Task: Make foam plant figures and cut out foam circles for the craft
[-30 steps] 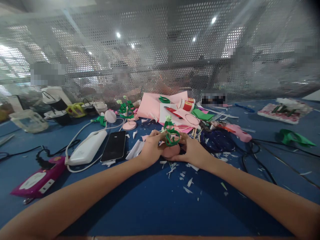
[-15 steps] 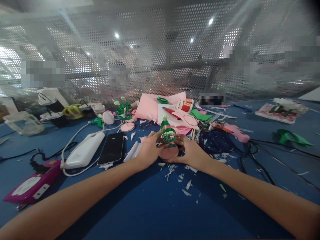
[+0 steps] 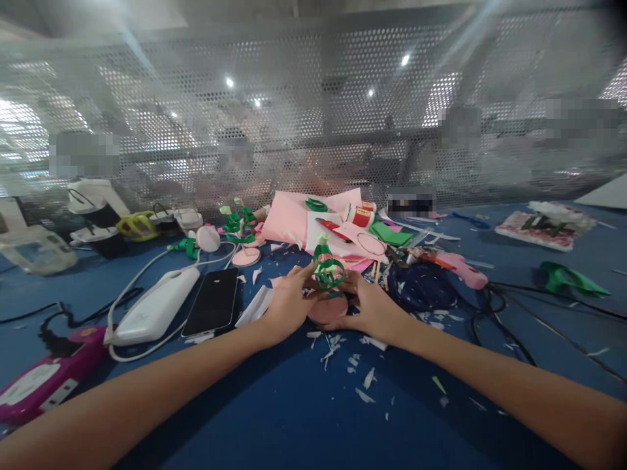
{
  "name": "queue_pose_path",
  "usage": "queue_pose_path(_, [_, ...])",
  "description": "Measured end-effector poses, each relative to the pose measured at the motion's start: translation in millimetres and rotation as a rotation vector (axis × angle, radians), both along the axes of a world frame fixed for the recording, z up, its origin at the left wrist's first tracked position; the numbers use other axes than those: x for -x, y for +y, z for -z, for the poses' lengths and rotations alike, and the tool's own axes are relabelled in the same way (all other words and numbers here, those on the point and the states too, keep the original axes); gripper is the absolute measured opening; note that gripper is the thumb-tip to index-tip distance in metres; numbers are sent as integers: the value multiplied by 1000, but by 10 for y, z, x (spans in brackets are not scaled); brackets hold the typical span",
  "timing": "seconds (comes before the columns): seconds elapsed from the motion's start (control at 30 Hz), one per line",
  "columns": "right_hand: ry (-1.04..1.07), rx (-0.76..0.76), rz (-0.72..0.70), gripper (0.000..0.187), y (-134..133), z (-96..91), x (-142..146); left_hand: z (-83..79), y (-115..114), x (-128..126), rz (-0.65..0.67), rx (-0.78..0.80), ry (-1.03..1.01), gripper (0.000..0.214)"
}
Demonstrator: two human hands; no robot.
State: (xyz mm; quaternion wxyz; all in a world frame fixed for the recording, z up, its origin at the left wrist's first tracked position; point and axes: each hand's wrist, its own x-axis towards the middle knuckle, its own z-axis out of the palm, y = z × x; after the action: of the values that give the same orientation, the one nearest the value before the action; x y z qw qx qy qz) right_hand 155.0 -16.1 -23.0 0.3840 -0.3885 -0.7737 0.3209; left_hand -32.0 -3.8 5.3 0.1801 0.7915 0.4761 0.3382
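Left hand [image 3: 289, 301] and right hand [image 3: 368, 305] pinched on paper plant [image 3: 327, 273], its pink base [image 3: 327, 309] on table [image 3: 294, 405].

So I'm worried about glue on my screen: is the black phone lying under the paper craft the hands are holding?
No, the black phone lies apart, left of the left hand and the green spiral craft.

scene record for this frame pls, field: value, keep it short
surface: blue table, littered with paper scraps
left hand: fingers on green paper-strip model
right hand: fingers at model's round pink base
model state: upright, base on table
left of hands: black phone, white power bank
behind hands: pink paper sheets, second green model
right: pink glue gun
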Motion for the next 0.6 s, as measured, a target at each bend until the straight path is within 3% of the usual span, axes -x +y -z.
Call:
queue_pose_path(0.13, [-77, -61, -14, 84, -1, -235, -175, 21, -7, 2, -15, 35, -66, 36])
queue_pose_path(0.23, [72, -74, 102, 54, -45, -554, -392, 62, 6, 19, 25, 37, -96, 35])
queue_pose_path(0.27, [137, 3, 62, 51, -82, -661, -462, 73, 12, 25, 33, 31, -104, 34])
queue_pose_path(0.33, [161, 222, -258, 61, -180, -842, -583, 84, 19, 29, 18, 27, -118, 34])
queue_pose_path(0.43, [27, 428, -633, 77, -305, -983, -697, 66, 10, 16, -6, 47, -143, 34])
queue_pose_path(0.5, [98, 482, -697, 80, -317, -980, -728, 37, -6, -1, -15, 53, -146, 34])
queue_pose_path(0.6, [320, 544, -573, 65, -254, -867, -734, -7, -33, -21, -31, 65, -130, 33])
